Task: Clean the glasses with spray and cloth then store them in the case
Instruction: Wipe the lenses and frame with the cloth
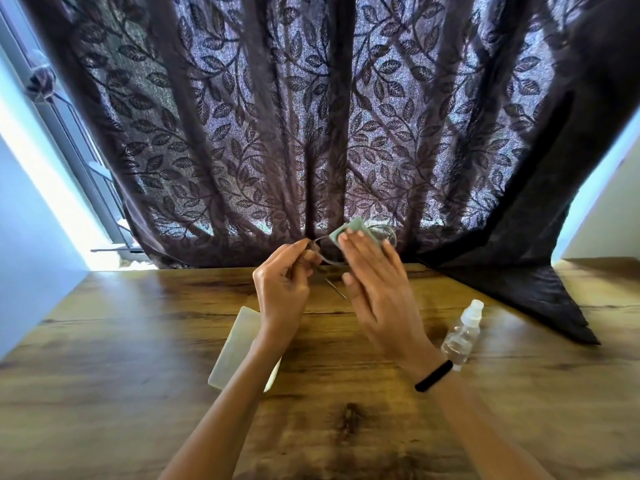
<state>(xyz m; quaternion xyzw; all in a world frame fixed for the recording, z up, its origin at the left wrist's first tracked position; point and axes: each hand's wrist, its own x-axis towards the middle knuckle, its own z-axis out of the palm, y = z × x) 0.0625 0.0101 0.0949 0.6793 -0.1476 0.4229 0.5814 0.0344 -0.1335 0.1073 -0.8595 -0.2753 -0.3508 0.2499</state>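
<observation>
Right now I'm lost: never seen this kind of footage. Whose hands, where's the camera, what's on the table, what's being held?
There is no machine here. A person wears one wide-angle camera on the head, looking forward and down, so the two arms entering from the bottom are the wearer's own. The wide lens bends the edges of the picture.

The left hand pinches the glasses by the frame, held up above the wooden table. The right hand, with a black band on its wrist, presses a pale green cloth against one lens.

On the table lie a pale, flat case, partly under the left forearm, and a clear spray bottle on its side to the right. Whether the case is open or closed is hard to tell. Behind hangs a dark leaf-patterned curtain.
</observation>
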